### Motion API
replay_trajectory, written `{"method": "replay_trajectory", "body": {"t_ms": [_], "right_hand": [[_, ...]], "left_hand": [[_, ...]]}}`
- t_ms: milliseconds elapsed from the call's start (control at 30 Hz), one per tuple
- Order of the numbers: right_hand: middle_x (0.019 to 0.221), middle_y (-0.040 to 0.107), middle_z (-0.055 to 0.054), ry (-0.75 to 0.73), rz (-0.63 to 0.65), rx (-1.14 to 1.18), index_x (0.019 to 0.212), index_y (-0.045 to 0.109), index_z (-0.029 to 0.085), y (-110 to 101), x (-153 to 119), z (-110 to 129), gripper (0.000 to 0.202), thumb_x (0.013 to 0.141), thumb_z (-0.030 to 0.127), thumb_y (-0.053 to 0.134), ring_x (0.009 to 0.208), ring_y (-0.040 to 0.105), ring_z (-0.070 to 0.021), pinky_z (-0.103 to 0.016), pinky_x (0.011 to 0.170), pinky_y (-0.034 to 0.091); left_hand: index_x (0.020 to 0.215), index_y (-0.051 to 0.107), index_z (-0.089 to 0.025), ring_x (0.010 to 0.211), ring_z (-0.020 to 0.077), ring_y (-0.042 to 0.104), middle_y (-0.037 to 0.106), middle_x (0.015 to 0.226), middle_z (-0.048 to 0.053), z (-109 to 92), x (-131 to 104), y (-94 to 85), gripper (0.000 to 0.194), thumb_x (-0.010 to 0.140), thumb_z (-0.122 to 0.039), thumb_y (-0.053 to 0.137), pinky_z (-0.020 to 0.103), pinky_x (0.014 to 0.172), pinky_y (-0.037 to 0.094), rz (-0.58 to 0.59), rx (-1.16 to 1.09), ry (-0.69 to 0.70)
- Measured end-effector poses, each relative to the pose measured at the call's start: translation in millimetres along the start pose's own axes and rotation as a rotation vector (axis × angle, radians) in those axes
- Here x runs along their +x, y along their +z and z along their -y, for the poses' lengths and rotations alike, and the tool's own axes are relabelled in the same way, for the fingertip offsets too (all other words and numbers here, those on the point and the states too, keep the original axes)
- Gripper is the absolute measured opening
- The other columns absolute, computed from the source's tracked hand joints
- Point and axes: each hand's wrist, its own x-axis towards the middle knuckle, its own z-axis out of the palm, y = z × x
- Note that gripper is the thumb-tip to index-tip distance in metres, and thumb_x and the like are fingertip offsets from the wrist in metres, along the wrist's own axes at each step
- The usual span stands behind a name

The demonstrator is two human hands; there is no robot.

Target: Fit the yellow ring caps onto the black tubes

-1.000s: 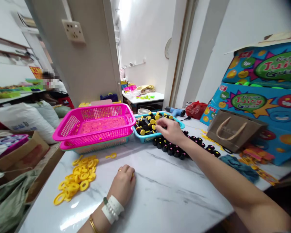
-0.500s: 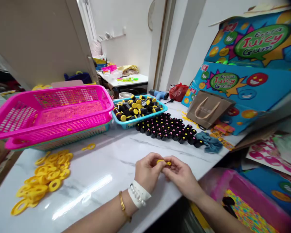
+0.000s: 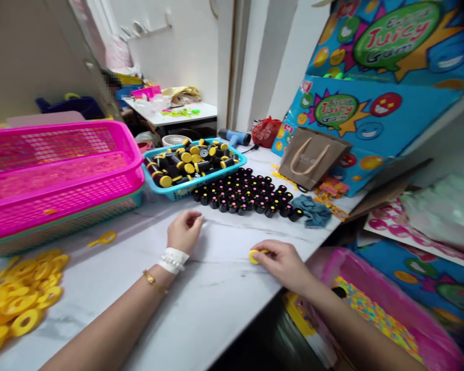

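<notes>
My left hand (image 3: 183,232) is over the table with loosely curled fingers and a small gap between thumb and forefinger; nothing shows in it. Close beyond it stand rows of small black cylinders (image 3: 243,207) with pink or yellow dots on top. Between thumb and fingers, my right hand (image 3: 282,262) pinches a small round yellow plastic piece (image 3: 254,256) just above the table's right side; its far part is hidden by the fingers. A pile of yellow rings (image 3: 25,320) lies at the left, and one yellow ring with a tab (image 3: 108,237) lies apart.
A blue basket (image 3: 174,194) holds black-and-yellow cylinders, beside stacked pink baskets (image 3: 133,178). Behind the rows are a blue heat-gun-like tool (image 3: 237,138), a brown paper bag (image 3: 307,159) and gum cartons (image 3: 371,111). A blue cloth (image 3: 316,211) lies near the right edge, above a pink bin (image 3: 421,330).
My hands, together on a yellow piece before, are now apart. The left has moved left and towards the black cylinders; the right keeps a yellow piece. The view has shifted right.
</notes>
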Motion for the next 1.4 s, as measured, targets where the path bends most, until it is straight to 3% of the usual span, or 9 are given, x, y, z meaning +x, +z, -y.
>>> {"method": "replay_trajectory", "body": {"t_ms": [167, 267, 400, 500, 600, 800, 933, 1167, 1400], "right_hand": [[0.091, 0.064, -0.004, -0.233, -0.154, -0.168, 0.104, 0.072, 0.023, 3.8, 12.7, 4.7, 0.022, 0.083, 0.029, 0.067, 0.065, 0.057, -0.0142, -0.029, 0.067, 0.049], [0.093, 0.064, -0.006, -0.252, -0.427, -0.139, 0.102, 0.071, 0.022, -23.1, 19.0, -4.9, 0.019, 0.086, 0.03, 0.063, 0.069, 0.058, -0.0155, -0.03, 0.065, 0.05], [0.1, 0.066, -0.008, -0.089, -0.724, -0.019, 0.097, 0.068, 0.02, -73.6, 36.8, -41.9, 0.025, 0.08, 0.038, 0.068, 0.09, 0.062, -0.022, -0.038, 0.084, 0.051], [0.095, 0.068, -0.01, 0.014, -0.673, 0.126, 0.095, 0.063, 0.017, -89.2, 53.9, -71.3, 0.037, 0.074, 0.047, 0.07, 0.087, 0.065, -0.023, -0.04, 0.082, 0.053], [0.091, 0.07, -0.009, 0.027, -0.591, 0.124, 0.094, 0.062, 0.017, -81.3, 61.8, -83.6, 0.038, 0.073, 0.047, 0.069, 0.084, 0.066, -0.0227, -0.038, 0.078, 0.054], [0.095, 0.069, -0.008, 0.047, -0.549, 0.069, 0.104, 0.061, 0.019, -48.2, 48.4, -66.6, 0.034, 0.076, 0.038, 0.067, 0.089, 0.064, -0.0232, -0.04, 0.084, 0.049], [0.101, 0.068, -0.007, 0.068, -0.539, 0.046, 0.106, 0.059, 0.021, -36.9, 39.8, -54.6, 0.034, 0.076, 0.035, 0.067, 0.093, 0.063, -0.0238, -0.04, 0.088, 0.048], [0.104, 0.067, -0.007, 0.076, -0.486, 0.102, 0.108, 0.056, 0.021, -24.9, 37.0, -41.1, 0.037, 0.074, 0.03, 0.067, 0.098, 0.063, -0.0232, -0.041, 0.092, 0.048], [0.113, 0.064, -0.012, 0.059, -0.489, 0.296, 0.108, 0.053, 0.019, -21.0, 43.0, -49.9, 0.038, 0.08, 0.043, 0.064, 0.107, 0.062, -0.0225, -0.041, 0.097, 0.049]], "left_hand": [[0.08, 0.068, -0.019, 0.07, 0.0177, 0.06, 0.068, 0.078, 0.003, -8.4, -17.7, 3.2, 0.023, 0.083, -0.038, 0.054, 0.031, 0.071, 0.046, 0.127, 0.066, 0.195], [0.082, 0.067, -0.019, 0.072, 0.0181, 0.06, 0.067, 0.08, 0.004, -16.6, -30.6, 5.9, 0.026, 0.086, -0.04, 0.052, 0.032, 0.071, 0.047, 0.207, 0.069, 0.309], [0.096, 0.065, -0.017, 0.082, 0.0201, 0.06, 0.066, 0.088, 0.007, -29.0, -44.2, 11.4, 0.029, 0.087, -0.043, 0.054, 0.034, 0.075, 0.048, 0.282, 0.032, 0.416], [0.102, 0.062, -0.017, 0.087, 0.0217, 0.06, 0.065, 0.093, 0.008, -38.7, -51.1, 19.1, 0.031, 0.088, -0.044, 0.054, 0.036, 0.076, 0.049, 0.381, 0.018, 0.465], [0.101, 0.061, -0.017, 0.087, 0.0224, 0.06, 0.065, 0.093, 0.008, -46.4, -53.3, 27.1, 0.029, 0.089, -0.043, 0.053, 0.038, 0.077, 0.05, 0.422, 0.024, 0.461], [0.112, 0.059, -0.016, 0.097, 0.0265, 0.056, 0.062, 0.103, 0.011, -52.8, -54.2, 40.8, 0.039, 0.079, -0.035, 0.069, 0.043, 0.085, 0.049, 0.423, 0.129, 0.531], [0.096, 0.066, -0.019, 0.092, 0.023, 0.054, 0.06, 0.098, 0.009, -44.1, -53.5, 36.3, 0.014, 0.088, -0.027, 0.058, 0.038, 0.082, 0.049, 0.44, 0.186, 0.657], [0.095, 0.065, -0.016, 0.095, 0.0284, 0.053, 0.061, 0.1, 0.011, -34.1, -41.8, 14.3, 0.016, 0.088, -0.025, 0.055, 0.048, 0.086, 0.047, 0.203, 0.408, 0.659], [0.126, 0.05, -0.01, 0.1, 0.0246, 0.058, 0.056, 0.118, 0.015, -75.5, -48.8, 73.2, 0.051, 0.08, -0.027, 0.063, 0.04, 0.091, 0.05, 0.309, 0.095, 0.468]]}}
